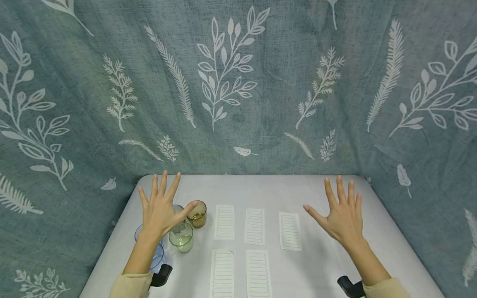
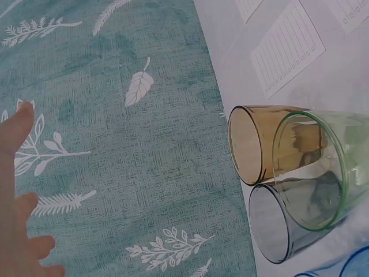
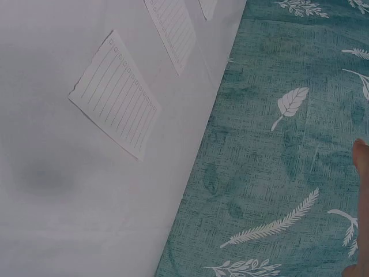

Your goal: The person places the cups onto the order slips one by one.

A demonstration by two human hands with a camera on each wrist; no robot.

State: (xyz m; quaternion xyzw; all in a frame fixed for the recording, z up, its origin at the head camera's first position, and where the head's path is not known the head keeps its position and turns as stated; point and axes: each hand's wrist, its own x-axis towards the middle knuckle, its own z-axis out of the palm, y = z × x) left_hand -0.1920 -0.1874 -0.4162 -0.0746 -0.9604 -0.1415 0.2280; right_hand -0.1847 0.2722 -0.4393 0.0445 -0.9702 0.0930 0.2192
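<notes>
Blue-green cloth printed with white leaf sprigs (image 1: 279, 99) hangs behind the far edge of the white-covered desk (image 1: 261, 190) and along both sides. Toward the desk's left edge stand a clear amber drinking glass (image 1: 200, 212), a clear pale-green drinking glass (image 1: 181, 236), a clear grey drinking glass (image 2: 270, 225) and two clear blue drinking glasses (image 1: 157, 255), clustered close together. Five white rectangular paper slips (image 1: 254, 226) lie around the desk's middle, three in a far row and two nearer the front edge. Their print shows ruled lines, each with a small box at one end; any lettering is too small to read. Above the glasses hangs the left hand (image 1: 160, 211), fingers spread wide. Over the desk's right half, beside the far row's rightmost slip, is the right hand (image 1: 344, 218), its fingers also spread wide. Black devices (image 1: 161, 275) sit at both wrists, near cream sleeves (image 1: 130, 284).
</notes>
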